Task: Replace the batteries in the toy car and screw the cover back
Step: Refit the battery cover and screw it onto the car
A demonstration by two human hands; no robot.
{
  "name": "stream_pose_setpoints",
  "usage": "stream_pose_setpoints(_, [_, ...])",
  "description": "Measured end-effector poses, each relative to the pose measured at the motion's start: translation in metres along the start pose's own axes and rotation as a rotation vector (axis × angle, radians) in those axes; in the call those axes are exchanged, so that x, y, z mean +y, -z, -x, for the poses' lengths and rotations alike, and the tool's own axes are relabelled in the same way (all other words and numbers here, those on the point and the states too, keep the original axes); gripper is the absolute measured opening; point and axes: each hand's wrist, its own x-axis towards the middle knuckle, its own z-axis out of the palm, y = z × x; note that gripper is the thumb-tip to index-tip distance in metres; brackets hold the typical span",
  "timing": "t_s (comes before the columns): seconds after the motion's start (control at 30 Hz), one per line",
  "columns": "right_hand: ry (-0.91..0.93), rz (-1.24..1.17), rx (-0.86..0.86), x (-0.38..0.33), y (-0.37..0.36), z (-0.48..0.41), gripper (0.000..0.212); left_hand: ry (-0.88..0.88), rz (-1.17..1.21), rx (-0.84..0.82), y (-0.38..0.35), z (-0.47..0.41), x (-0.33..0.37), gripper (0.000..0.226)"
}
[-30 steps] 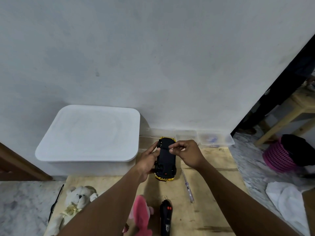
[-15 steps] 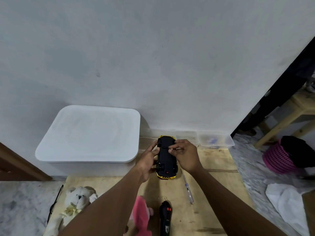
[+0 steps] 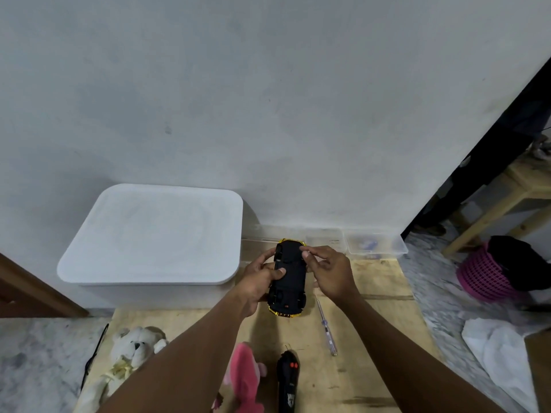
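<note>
Toy car: the toy car [image 3: 287, 277] is held just above the desk [image 3: 381, 278], belly up, with the black underside showing, gold trim at both ends and its long axis running 12 to 6.
Left hand: the left hand [image 3: 258, 277] grips the car from its 9 o'clock side. The thumb now lies across the middle of the underside, whereas a second ago it sat nearer the far end.
Right hand: the right hand [image 3: 328, 269] comes in from 3 o'clock, with thumb and forefinger tips close together on the underside near 1 o'clock. Its other fingers have loosened and spread since a second ago. I cannot tell whether it pinches a screw or only presses.
Meaning: this looks like seating or checking the cover at the far end. Whether the cover is closed cannot be told, as the underside reads as plain black. No screwing has begun.
Screwdriver: the screwdriver [image 3: 326, 329] lies untouched on the desk at the car's 5 o'clock.
Remote control: the remote control [image 3: 287, 380] lies at 6 o'clock.
Toys: a pink plush toy [image 3: 244, 377] is at 7 o'clock and a white teddy bear [image 3: 134, 347] at 8.
Containers: a white lidded box [image 3: 155, 234] stands at 10 o'clock and clear plastic tubs [image 3: 375, 244] at 2.
</note>
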Motion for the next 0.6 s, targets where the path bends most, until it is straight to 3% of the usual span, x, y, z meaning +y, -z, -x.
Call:
stream_pose_setpoints(0.13, [0.09, 0.175, 0.006, 0.0014, -0.002, -0.0028, 0.02, 0.021, 0.017, 0.004, -0.0026, -0.001, -0.0011, 0.046])
stream_pose_setpoints(0.4, [0.123, 0.114, -0.047, 0.0023, 0.0009, -0.0032, 0.019, 0.041, 0.035, 0.017, 0.0005, -0.0032, 0.0016, 0.047])
stream_pose_setpoints(0.6, [0.139, 0.128, -0.098, -0.0009, -0.0009, -0.0048, 0.017, -0.031, -0.043, 0.003, 0.0036, -0.0012, 0.0049, 0.065])
